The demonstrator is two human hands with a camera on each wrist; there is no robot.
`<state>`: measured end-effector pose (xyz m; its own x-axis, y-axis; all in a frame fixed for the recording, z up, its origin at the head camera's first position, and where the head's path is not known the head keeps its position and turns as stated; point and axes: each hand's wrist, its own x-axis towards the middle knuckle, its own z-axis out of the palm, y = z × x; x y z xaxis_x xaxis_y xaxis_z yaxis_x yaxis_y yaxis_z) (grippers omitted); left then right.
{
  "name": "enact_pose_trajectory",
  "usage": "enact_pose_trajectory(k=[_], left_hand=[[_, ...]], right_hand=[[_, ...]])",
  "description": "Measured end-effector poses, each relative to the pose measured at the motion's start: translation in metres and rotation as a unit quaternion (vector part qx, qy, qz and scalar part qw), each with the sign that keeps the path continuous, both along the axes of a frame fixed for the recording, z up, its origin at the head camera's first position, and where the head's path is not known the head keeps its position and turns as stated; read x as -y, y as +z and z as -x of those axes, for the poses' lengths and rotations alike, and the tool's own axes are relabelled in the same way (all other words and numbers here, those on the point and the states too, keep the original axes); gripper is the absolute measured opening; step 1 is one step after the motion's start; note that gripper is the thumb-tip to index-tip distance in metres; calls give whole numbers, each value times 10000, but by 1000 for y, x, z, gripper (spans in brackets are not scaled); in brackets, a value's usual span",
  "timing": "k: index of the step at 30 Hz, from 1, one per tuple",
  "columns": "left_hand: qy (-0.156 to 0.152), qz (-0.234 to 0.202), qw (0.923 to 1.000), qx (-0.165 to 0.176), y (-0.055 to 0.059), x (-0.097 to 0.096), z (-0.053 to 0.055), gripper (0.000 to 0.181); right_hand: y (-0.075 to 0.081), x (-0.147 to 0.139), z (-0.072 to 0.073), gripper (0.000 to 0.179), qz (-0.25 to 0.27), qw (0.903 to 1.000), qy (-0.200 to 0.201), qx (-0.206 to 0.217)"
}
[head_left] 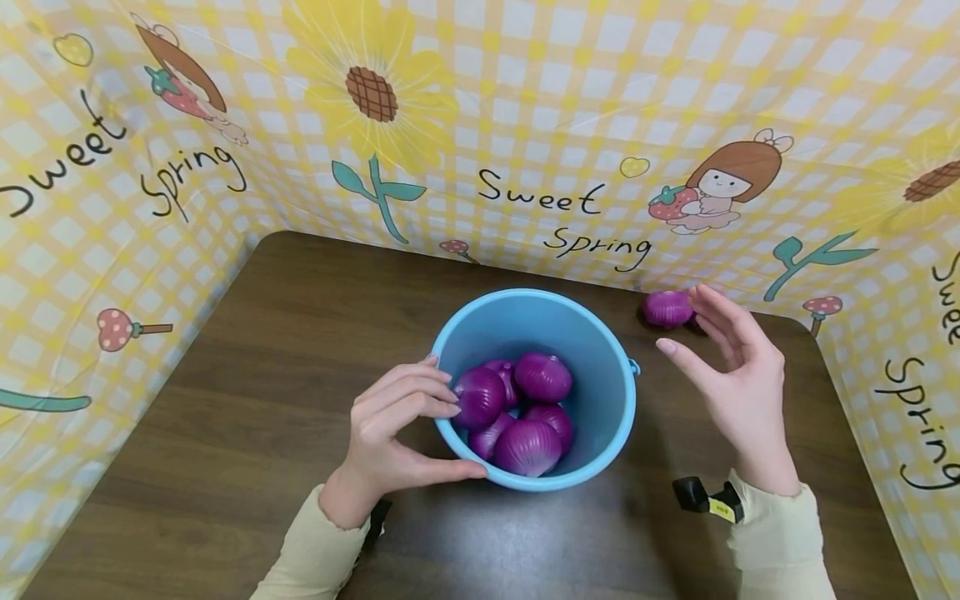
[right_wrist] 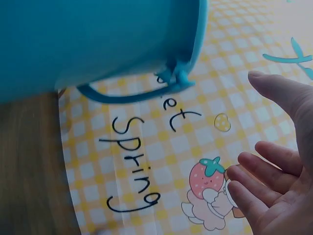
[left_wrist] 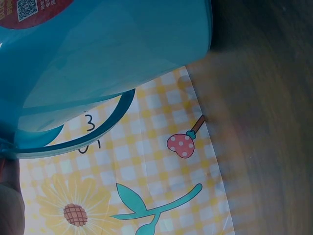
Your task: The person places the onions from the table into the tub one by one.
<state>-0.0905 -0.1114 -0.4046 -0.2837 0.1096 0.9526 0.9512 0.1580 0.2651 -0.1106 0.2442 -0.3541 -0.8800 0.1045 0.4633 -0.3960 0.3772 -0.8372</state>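
A blue bucket (head_left: 592, 350) stands on the brown table, with several purple onions (head_left: 528, 447) piled on its bottom. My left hand (head_left: 397, 425) grips the left side of its rim, fingertips over the edge and thumb along the near rim. To the right of the bucket, my right hand (head_left: 738, 375) is held in the air with thumb and fingers spread apart and nothing between them. Another purple onion (head_left: 667, 308) lies at the back right, just past the right fingertips, its right side partly hidden by them. The right wrist view shows the same right hand (right_wrist: 279, 181) without anything in it.
A yellow-checked cloth (head_left: 525, 108) printed with flowers and lettering rises at the table's back and sides. The bucket's handle (left_wrist: 110, 120) hangs down its far side. Bare wood of the table (head_left: 225, 400) shows left of the bucket.
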Motion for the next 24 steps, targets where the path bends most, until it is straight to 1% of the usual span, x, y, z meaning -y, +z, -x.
enact_pose_trajectory(k=[3,6,11,18,24], left_hand=[[0,9,10000,8,0,0,0,56],[-3,10,10000,9,0,0,0,56],[-11,12,10000,16,0,0,1,56],[4,20,10000,19,-1,0,0,56],[-18,32,10000,34,-1,0,0,56]], right_hand=[[1,-4,6,68,-224,9995,-186,77],[1,-9,11,66,-260,9991,-289,139],[-1,-16,19,63,-308,9975,-514,383],[-10,-23,31,62,-330,9942,-682,762],[-22,-30,40,65,-465,9893,-764,1156]])
